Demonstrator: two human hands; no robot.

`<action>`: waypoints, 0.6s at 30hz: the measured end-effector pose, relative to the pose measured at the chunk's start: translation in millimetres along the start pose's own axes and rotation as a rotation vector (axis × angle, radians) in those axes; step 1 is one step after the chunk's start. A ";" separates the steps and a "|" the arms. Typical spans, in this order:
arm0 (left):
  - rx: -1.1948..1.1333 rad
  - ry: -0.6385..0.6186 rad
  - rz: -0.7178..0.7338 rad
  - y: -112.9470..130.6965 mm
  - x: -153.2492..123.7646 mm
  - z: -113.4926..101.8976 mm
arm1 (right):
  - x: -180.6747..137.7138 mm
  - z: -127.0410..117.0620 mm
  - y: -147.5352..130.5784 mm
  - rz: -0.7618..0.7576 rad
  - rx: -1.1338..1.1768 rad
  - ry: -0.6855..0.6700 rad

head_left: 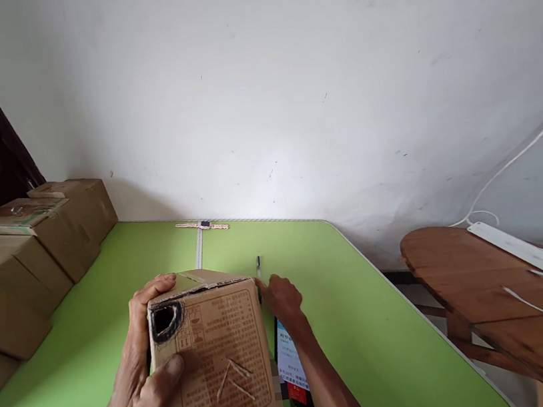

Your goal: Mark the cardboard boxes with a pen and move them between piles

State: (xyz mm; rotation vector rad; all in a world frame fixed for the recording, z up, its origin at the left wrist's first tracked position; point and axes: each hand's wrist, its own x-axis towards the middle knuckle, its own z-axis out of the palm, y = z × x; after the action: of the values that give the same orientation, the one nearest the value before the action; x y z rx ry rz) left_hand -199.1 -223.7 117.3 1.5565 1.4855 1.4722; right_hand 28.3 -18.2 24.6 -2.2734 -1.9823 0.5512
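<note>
Clearly, in the head view the person's left hand [142,360] grasps a cardboard box [219,372], its thumb pressed on the near face and its fingers reaching over the top left edge. The box is held over the near part of a green table [379,323], tilted a little, with a black-rimmed hole [165,321] in the upper left corner of that face, printed text beside it and pale scratches lower down. The right hand [283,298] is curled against the box's upper right edge; whether it grips anything I cannot tell. A pen [259,265] shows just beyond that hand, and a phone [289,359] with a lit screen lies partly behind the right forearm.

Near the wall [284,80], at the table's far edge, lies a watch [204,225] with its strap spread flat. More cardboard boxes [65,229] line the left side. At right, a brown wooden table [454,279] bears a white power strip [521,250] and cables.
</note>
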 end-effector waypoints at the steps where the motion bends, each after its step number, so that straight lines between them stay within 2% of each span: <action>1: 0.000 -0.003 -0.004 0.0 -0.4 -0.2 | -14.0 -2.1 7.3 0.025 0.002 0.007; 3: 0.006 -0.005 -0.012 -0.7 -1.6 -0.9 | -49.4 -0.8 24.9 0.073 0.006 0.023; 6: 0.013 -0.021 0.015 -2.6 -3.5 -1.8 | -105.5 15.9 51.1 0.138 -0.014 0.018; 9: -0.009 -0.038 0.030 -3.3 -5.5 -1.9 | -138.9 39.0 65.6 0.157 -0.055 0.011; 12: -0.024 -0.066 0.043 -4.3 -8.3 -2.7 | -139.0 50.8 69.2 0.147 -0.010 0.014; 18: -0.013 -0.107 0.060 -11.3 -13.0 -6.0 | -113.0 47.1 78.7 0.139 0.184 -0.026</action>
State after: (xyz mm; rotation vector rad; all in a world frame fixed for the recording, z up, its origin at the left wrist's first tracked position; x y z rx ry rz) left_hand -205.9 -234.5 104.3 1.6583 1.3773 1.4058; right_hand 76.4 -149.0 -17.4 -2.3112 -1.7128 0.7455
